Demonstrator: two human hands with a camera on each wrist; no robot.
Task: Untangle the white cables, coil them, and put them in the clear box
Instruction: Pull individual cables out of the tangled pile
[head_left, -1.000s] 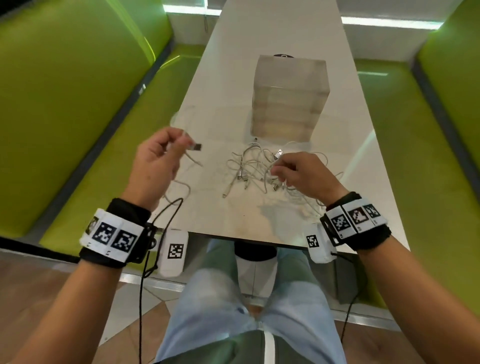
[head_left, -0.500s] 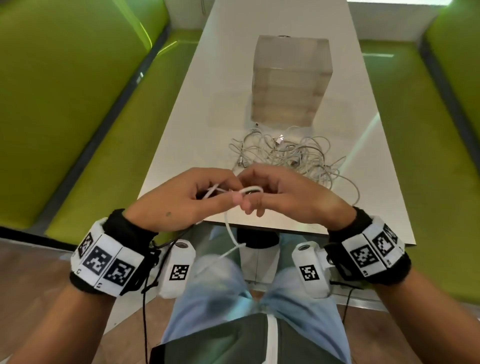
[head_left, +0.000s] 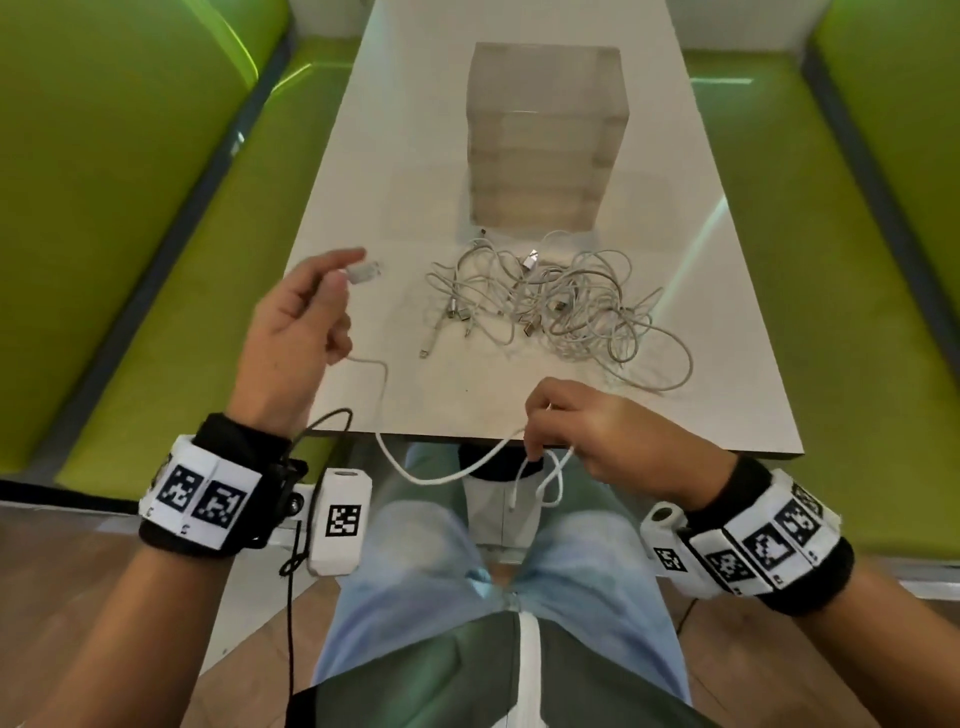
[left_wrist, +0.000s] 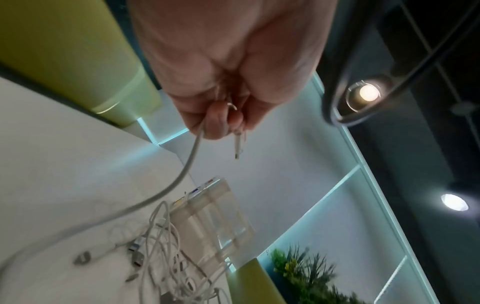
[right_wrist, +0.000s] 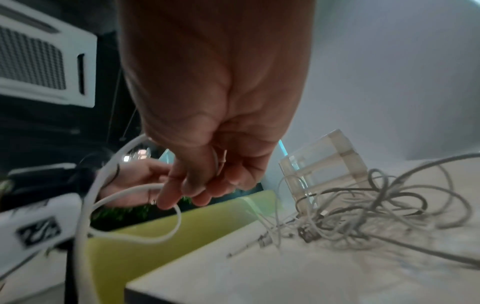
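Note:
One white cable (head_left: 436, 475) (left_wrist: 182, 176) (right_wrist: 85, 197) is stretched between my two hands and sags off the table's near edge. My left hand (head_left: 304, 317) (left_wrist: 221, 115) pinches its plug end (head_left: 362, 272) above the table's left side. My right hand (head_left: 582, 431) (right_wrist: 205, 185) grips the other part at the near edge, where a small loop (head_left: 550, 480) hangs from its fingers. The tangled pile of white cables (head_left: 556, 301) (left_wrist: 166, 263) (right_wrist: 363, 211) lies on the table between my hands and the clear box (head_left: 545, 135) (left_wrist: 218, 216) (right_wrist: 322, 164), which stands behind it.
The white table (head_left: 727, 338) runs away from me, with green benches (head_left: 130, 218) along both sides. My knees (head_left: 415, 571) are under the near edge. A black sensor wire (head_left: 291, 597) hangs from my left wrist.
My hands, joined at the table's near edge half a second ago, have drawn apart. The left went up and left with the plug end, stretching the cable out from the right.

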